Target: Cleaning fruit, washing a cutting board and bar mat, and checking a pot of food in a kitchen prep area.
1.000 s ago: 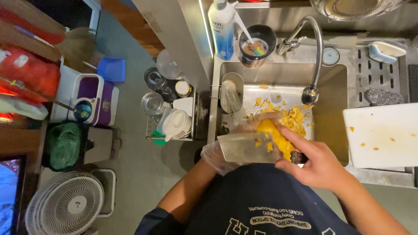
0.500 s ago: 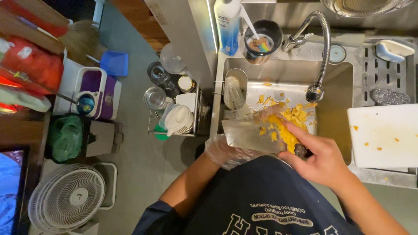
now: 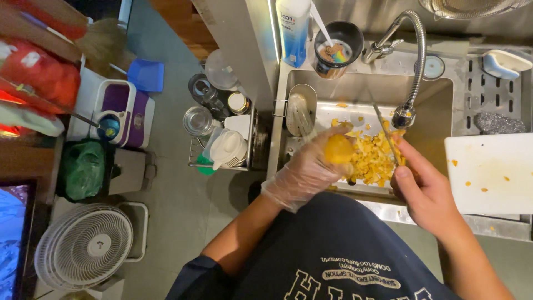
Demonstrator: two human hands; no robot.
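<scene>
My left hand [image 3: 302, 172], in a clear plastic glove, holds a round yellow-orange piece of fruit [image 3: 338, 149] over the sink. My bare right hand [image 3: 425, 189] grips a thin knife [image 3: 383, 128] whose blade points away from me, just right of the fruit. Under both hands a white tray [image 3: 327, 114] lies in the steel sink [image 3: 433, 128], and on it is a heap of yellow fruit pieces [image 3: 373, 160].
A faucet [image 3: 411, 55] hangs over the tray. A white cutting board [image 3: 491, 172] with yellow scraps lies to the right. Behind the sink stand a soap bottle [image 3: 292, 28] and a black cup [image 3: 337, 41]. On the floor to the left are a rack of jars [image 3: 222, 128], a bin [image 3: 83, 169] and a fan [image 3: 83, 247].
My left hand has lifted with the yellow fruit, and the clear thing it held against it is gone from view. My right hand has moved right, and the knife blade now shows.
</scene>
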